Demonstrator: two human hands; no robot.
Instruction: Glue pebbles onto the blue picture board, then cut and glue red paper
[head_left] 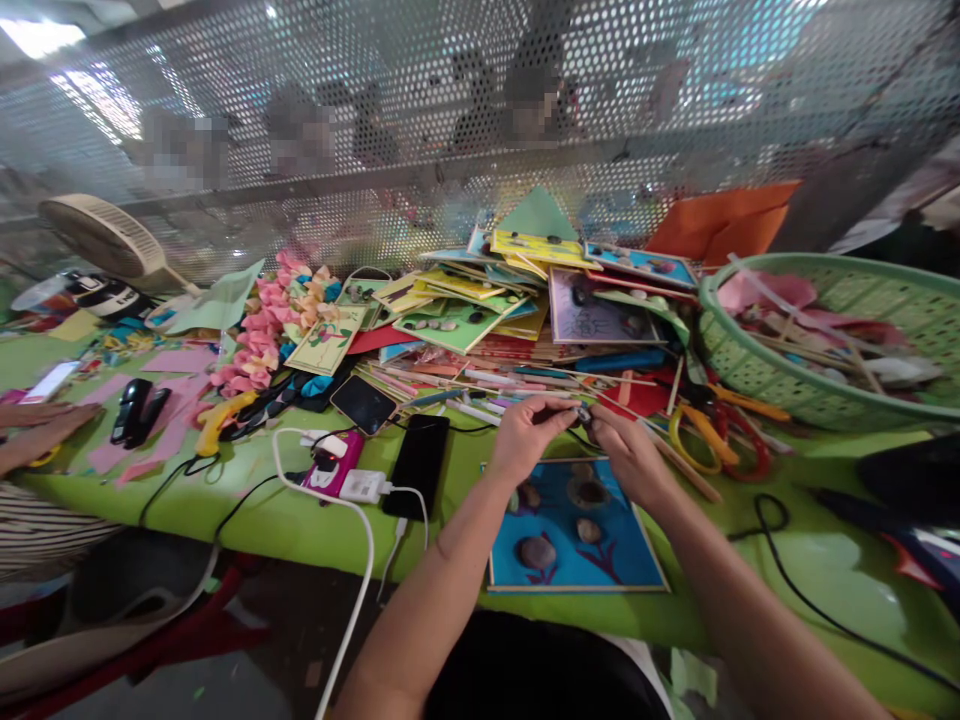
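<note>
Both the left hand and the right hand are pinching one small dark object just right of centre in the frame, presumably because it's looking tiny (what it is isn't really showing, tbh). They're holding it just past the top edge of a blue panel, which is lying flat lower down on the desk, probably so its stones are sitting level. Further up at centre, a pile of cards is sitting heaped, maybe to save room, and on the right a green basket is corralling sticks.
</note>
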